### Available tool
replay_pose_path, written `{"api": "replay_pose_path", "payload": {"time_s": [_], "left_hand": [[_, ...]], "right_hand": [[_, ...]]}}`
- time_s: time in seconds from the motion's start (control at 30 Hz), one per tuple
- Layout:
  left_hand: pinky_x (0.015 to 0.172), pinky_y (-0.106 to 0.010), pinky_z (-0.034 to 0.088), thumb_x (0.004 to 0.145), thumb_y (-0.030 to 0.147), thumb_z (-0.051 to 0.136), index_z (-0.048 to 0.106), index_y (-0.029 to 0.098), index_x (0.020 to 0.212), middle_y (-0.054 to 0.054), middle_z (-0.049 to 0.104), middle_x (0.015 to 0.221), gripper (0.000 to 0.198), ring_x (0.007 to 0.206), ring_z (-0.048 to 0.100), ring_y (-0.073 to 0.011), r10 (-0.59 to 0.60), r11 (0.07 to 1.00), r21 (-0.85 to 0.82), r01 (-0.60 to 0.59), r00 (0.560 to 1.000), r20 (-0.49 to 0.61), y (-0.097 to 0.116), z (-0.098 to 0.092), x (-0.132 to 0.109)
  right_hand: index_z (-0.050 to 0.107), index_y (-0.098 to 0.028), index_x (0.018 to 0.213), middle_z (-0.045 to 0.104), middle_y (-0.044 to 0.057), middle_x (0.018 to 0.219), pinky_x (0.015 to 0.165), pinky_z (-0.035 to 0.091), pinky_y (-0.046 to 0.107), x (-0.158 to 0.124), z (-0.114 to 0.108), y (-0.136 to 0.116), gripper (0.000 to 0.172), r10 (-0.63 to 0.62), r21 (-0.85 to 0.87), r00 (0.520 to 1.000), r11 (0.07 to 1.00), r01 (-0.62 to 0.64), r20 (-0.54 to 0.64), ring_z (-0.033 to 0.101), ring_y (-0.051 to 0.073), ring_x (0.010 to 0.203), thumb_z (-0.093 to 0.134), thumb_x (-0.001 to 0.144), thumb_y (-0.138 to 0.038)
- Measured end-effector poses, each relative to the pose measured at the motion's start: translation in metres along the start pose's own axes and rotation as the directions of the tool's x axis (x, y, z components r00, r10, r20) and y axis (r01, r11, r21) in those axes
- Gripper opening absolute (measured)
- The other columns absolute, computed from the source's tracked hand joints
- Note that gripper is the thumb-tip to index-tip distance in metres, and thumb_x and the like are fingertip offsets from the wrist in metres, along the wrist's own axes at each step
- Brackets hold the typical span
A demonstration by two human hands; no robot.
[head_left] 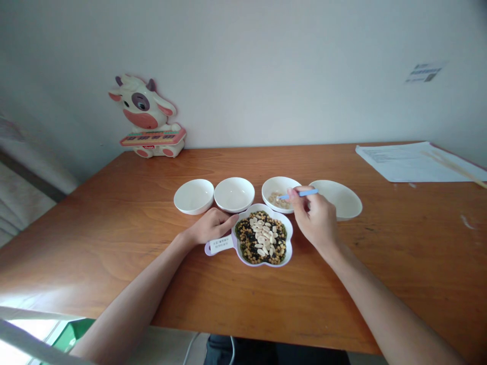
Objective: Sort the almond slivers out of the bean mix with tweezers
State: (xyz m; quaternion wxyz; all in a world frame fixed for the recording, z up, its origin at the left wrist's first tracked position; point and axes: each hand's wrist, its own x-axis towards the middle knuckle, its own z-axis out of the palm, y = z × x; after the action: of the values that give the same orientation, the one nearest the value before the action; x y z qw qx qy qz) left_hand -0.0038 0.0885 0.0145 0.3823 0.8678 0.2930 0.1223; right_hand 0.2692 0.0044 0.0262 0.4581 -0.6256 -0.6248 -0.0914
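A white, lilac-rimmed flower-shaped bowl point(288, 248) with a labelled handle stands before me on the table. It holds tan beans, dark grains, some green bits and pale flat seeds point(264, 234) heaped in the middle. My left hand point(213, 225) grips its upper left edge, thumb at the rim, other fingers partly hidden. In my right hand point(314, 215) are slim light-blue tweezers point(304, 192), their tip over the third small white bowl point(279, 181). Pale seeds point(277, 201) lie inside that bowl. Something whitish shows at the tip, too small to make out.
Two white bowls, the leftmost point(194, 197) and its neighbour point(234, 195), stand left of the seed bowl. A white oval plate point(344, 200) lies to the right, partly behind my hand. Farther back are a cow keyboard toy point(148, 119) and paper sheets point(411, 162).
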Motion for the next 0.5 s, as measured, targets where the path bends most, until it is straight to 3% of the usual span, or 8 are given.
{"api": "replay_pose_path", "payload": {"time_s": [0.1, 0.23, 0.5], "left_hand": [[0.043, -0.021, 0.023, 0.104, 0.052, 0.033, 0.036, 0.016, 0.053, 0.001, 0.039, 0.049, 0.062, 0.046, 0.03, -0.0067, 0.003, 1.0, 0.0, -0.003, 1.0, 0.0, -0.0003, -0.0002, -0.0002], [0.042, -0.021, 0.024, 0.104, 0.052, 0.033, 0.039, 0.016, 0.053, 0.001, 0.041, 0.049, 0.063, 0.046, 0.031, -0.0071, 0.003, 1.0, 0.004, -0.003, 1.0, 0.005, 0.0004, -0.0006, 0.0], [0.042, -0.021, 0.022, 0.105, 0.05, 0.034, 0.037, 0.016, 0.052, 0.001, 0.041, 0.048, 0.063, 0.045, 0.031, -0.0069, 0.013, 1.0, 0.013, -0.013, 1.0, -0.012, -0.0002, -0.0006, -0.0004]], "right_hand": [[0.069, -0.019, 0.087, 0.061, 0.0, 0.058, 0.061, 0.039, 0.031, -0.0014, 0.0011, -0.0027, 0.029, -0.142, -0.097, 0.99, 0.985, 0.141, -0.007, 0.055, 0.017, 0.054, 0.055, 0.101, -0.04], [0.068, -0.018, 0.088, 0.062, -0.001, 0.059, 0.064, 0.039, 0.032, -0.0023, 0.0008, -0.0041, 0.021, -0.283, -0.134, 0.959, 0.951, 0.278, -0.02, 0.058, 0.016, 0.056, 0.061, 0.099, -0.035], [0.063, -0.022, 0.089, 0.073, 0.002, 0.072, 0.068, 0.042, 0.033, -0.0017, -0.0024, -0.0031, 0.007, -0.378, -0.12, 0.924, 0.922, 0.369, -0.059, 0.064, 0.019, 0.066, 0.065, 0.094, -0.026]]}}
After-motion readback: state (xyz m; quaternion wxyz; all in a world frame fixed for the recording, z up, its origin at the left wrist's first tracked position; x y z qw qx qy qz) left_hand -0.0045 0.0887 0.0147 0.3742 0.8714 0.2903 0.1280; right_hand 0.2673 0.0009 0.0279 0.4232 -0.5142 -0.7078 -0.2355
